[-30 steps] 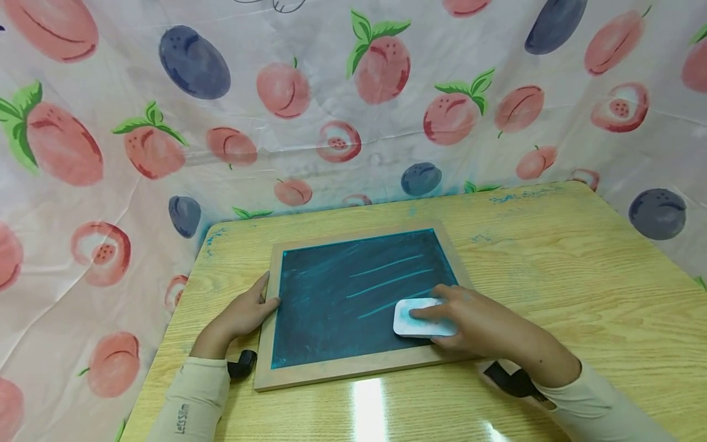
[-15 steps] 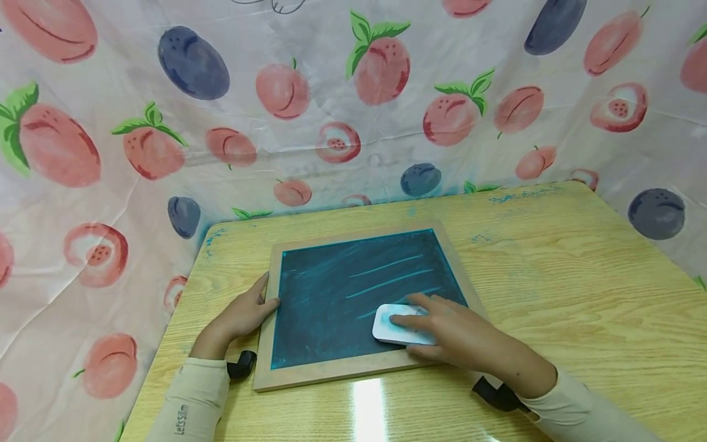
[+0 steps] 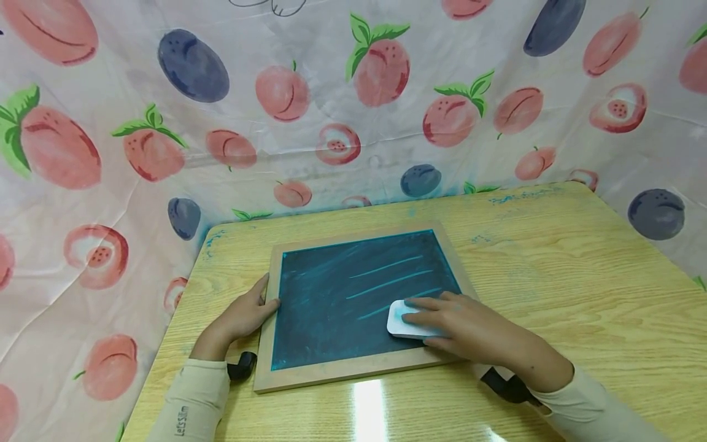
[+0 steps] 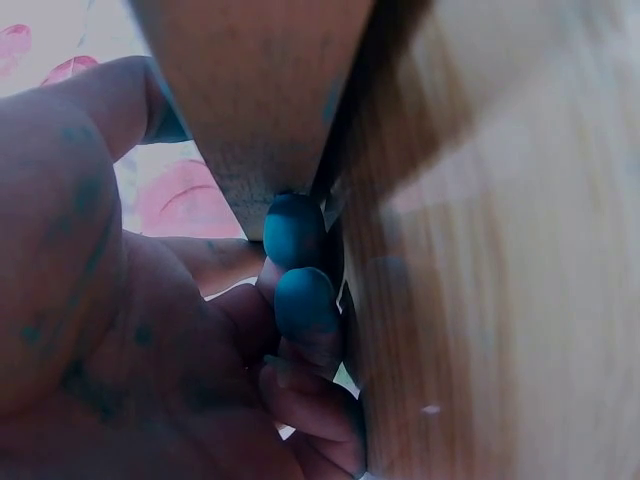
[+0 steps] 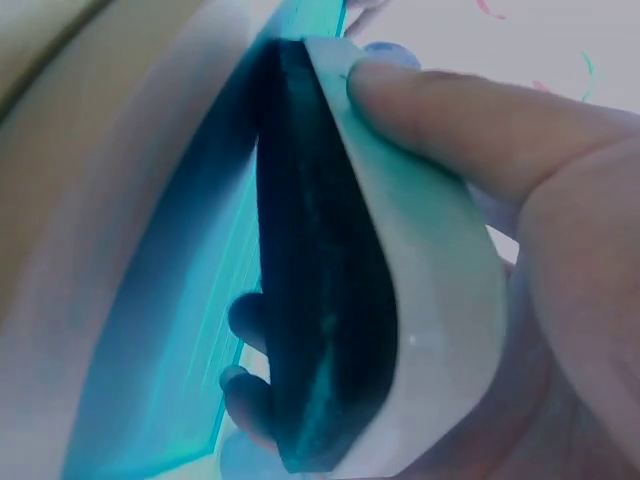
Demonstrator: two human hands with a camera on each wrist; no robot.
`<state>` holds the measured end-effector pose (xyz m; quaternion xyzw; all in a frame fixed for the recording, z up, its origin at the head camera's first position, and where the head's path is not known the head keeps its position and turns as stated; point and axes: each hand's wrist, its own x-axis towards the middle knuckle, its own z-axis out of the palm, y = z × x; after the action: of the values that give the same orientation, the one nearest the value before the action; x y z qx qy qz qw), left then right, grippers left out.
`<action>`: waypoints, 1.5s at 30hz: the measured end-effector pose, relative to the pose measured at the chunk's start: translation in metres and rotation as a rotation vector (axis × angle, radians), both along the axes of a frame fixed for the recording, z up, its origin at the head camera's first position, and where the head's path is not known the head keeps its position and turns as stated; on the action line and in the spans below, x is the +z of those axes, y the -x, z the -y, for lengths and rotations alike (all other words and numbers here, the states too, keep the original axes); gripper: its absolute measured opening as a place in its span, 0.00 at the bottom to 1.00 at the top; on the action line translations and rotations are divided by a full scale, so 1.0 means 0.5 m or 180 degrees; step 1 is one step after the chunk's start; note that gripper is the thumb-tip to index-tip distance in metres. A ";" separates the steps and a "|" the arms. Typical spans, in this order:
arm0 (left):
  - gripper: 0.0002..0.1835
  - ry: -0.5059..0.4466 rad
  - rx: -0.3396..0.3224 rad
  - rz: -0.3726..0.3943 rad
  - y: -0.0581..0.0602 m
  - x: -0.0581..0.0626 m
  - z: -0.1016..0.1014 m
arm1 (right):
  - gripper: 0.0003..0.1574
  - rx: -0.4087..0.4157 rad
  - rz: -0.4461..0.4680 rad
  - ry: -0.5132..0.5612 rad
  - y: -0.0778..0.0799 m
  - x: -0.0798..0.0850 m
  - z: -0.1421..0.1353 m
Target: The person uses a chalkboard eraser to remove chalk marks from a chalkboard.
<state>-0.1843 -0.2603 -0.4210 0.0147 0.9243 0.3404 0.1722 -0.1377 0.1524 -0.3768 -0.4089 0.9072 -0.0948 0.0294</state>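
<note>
A small chalkboard with a light wooden frame lies on the table, marked with several blue chalk lines and faint smears. My left hand holds its left frame edge, thumb over the top. Blue-dusted fingertips curl at the lower edge of the frame in the left wrist view. My right hand grips a white chalkboard eraser over the lower right of the board. In the right wrist view, thumb and fingers hold opposite sides of the eraser, its dark, blue-streaked felt turned toward the board.
The wood-grain table extends right of the board, with blue chalk dust near its back edge. A fruit-print cloth hangs behind and to the left. Black straps show at both wrists.
My right hand and the eraser slid left and slightly toward me, then back a little to the right. The left hand and the board stayed in place.
</note>
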 end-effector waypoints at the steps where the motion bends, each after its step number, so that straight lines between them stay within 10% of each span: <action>1: 0.40 0.0011 0.0002 0.0001 -0.001 0.000 0.001 | 0.33 -0.0021 0.0037 -0.0022 0.000 0.001 -0.002; 24: 0.40 0.0038 -0.0002 -0.0038 0.004 -0.005 0.007 | 0.32 -0.0562 0.0251 -0.0141 -0.017 0.022 -0.105; 45: 0.41 0.0228 0.0017 -0.0089 0.003 -0.005 0.003 | 0.33 -0.0087 -0.0097 -0.0109 -0.027 -0.001 -0.002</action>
<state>-0.1857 -0.2619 -0.4237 0.0108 0.9382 0.3073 0.1588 -0.1243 0.1533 -0.3772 -0.3972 0.9145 -0.0734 0.0212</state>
